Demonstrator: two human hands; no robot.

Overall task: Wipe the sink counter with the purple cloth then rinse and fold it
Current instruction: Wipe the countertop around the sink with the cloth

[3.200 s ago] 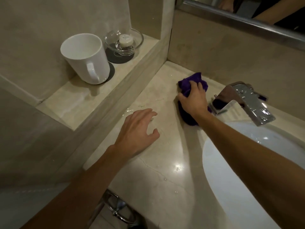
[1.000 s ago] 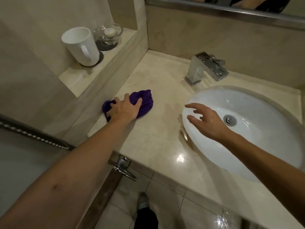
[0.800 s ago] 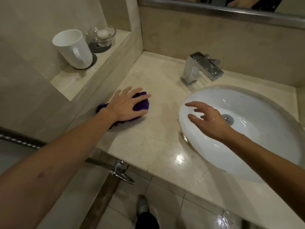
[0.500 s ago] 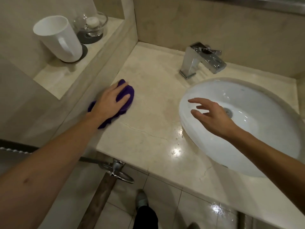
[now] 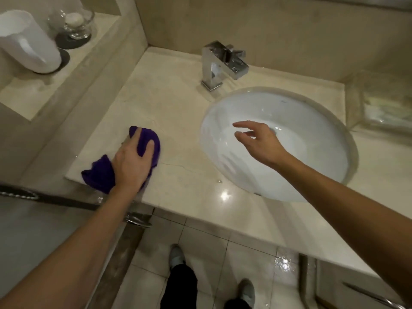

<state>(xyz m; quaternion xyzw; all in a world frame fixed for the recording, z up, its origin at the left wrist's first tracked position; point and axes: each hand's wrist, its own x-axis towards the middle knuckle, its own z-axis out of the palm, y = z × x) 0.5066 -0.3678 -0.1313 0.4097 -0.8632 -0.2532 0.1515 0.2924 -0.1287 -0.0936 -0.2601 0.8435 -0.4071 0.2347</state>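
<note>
On the raised ledge at far left stand a white mug (image 5: 26, 41) and a glass dish (image 5: 73, 24). Below, the left hand (image 5: 131, 163) presses the purple cloth (image 5: 100, 175) onto the tabletop (image 5: 178, 112); its grip is flattish, fingers bent over the bunched fabric. Half a second ago the cloth lay nearer the ledge wall; now it sits by the front edge, so the wiping pass is working forward, and rinsing likely comes soon. Right of it, the chrome faucet (image 5: 223, 63), then the right hand (image 5: 260, 141) hovering over the white basin (image 5: 312, 121), fingers loose, holding nothing.
</note>
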